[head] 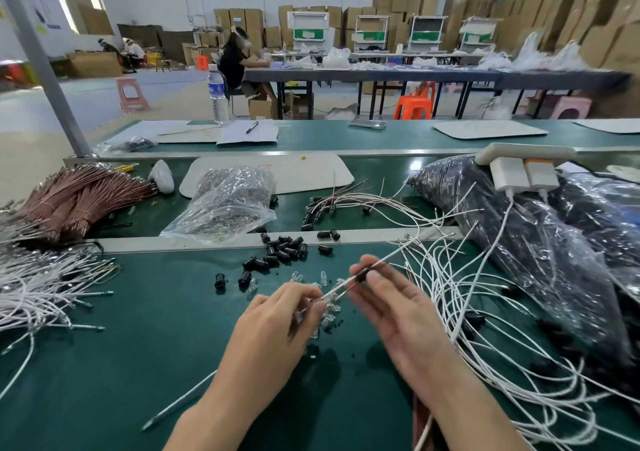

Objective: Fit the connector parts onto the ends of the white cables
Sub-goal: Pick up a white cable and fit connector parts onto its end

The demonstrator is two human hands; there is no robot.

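Note:
Over the green bench, my right hand [391, 298] pinches a white cable [398, 251] where a small black connector sleeve [362, 275] sits on it. The cable's end slants down-left to my left hand [277, 319], whose fingertips are closed on that tip. Small clear connector parts [327, 312] lie scattered under both hands. Loose black connector sleeves [284, 251] lie in a cluster just beyond my hands. A tangle of white cables [485, 329] spreads to the right, and another bundle of white cables [38, 291] lies at the left.
A clear bag of small parts [225, 201] and a bundle of brown wires [76, 198] lie on the conveyor strip [138, 220] beyond. Dark plastic bags [540, 243] fill the right side. A loose cable [180, 402] lies near my left forearm. A water bottle [217, 94] stands far back.

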